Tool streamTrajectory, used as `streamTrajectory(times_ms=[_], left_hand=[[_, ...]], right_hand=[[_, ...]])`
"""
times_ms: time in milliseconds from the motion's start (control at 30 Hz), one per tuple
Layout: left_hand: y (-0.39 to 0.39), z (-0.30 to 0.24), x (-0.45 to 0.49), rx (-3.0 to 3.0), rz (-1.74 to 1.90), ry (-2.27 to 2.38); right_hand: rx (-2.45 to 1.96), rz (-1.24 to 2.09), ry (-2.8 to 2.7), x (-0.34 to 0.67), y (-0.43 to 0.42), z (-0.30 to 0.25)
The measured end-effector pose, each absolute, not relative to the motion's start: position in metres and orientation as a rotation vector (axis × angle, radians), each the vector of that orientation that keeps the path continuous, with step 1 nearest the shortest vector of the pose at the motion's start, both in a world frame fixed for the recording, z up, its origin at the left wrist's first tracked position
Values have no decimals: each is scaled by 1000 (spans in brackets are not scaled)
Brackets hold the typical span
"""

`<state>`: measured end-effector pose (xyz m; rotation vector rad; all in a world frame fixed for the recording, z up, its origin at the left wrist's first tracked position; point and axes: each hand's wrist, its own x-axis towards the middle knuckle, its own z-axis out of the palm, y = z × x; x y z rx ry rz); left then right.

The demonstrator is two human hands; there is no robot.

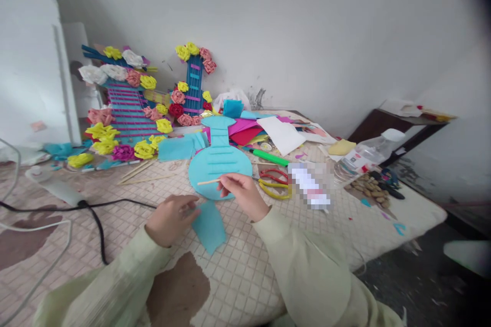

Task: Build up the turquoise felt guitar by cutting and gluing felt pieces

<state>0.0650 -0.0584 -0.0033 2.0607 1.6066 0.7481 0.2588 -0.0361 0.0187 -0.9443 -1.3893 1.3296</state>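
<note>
My right hand [241,193] pinches a thin wooden stick [207,182], which points left across the lower part of a light-blue guitar-shaped piece [199,163]. That piece lies flat and carries several raised strips across its round body. Low over the table, my left hand [172,220] has its fingers loosely bent and apart, with nothing visible in them. Its thumb side is beside a loose sheet of light-blue crepe paper [210,229]; whether they touch I cannot tell.
Two flower-trimmed blue pieces [126,112] lean at the back left. A hot glue gun [57,187] with a black cord lies left. To the right are red- and yellow-handled scissors [274,189], a green marker-like stick [270,157], a plastic bottle [370,153] and peanuts [368,189].
</note>
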Motion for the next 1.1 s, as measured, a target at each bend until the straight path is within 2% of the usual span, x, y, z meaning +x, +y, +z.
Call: streamTrajectory(times_ms=[533, 833, 933, 1100], left_hand=[[-52, -2, 60, 1990, 754, 1576], [-44, -7, 52, 2017, 750, 1750], [-44, -6, 51, 2045, 717, 1786], [-43, -8, 51, 2095, 687, 1743]], right_hand=[[-913, 1379, -1337, 260, -34, 19], [-916, 1804, -1736, 260, -43, -1], [-995, 1677, -1923, 260, -49, -6], [-1005, 1112, -2274, 260, -51, -8]])
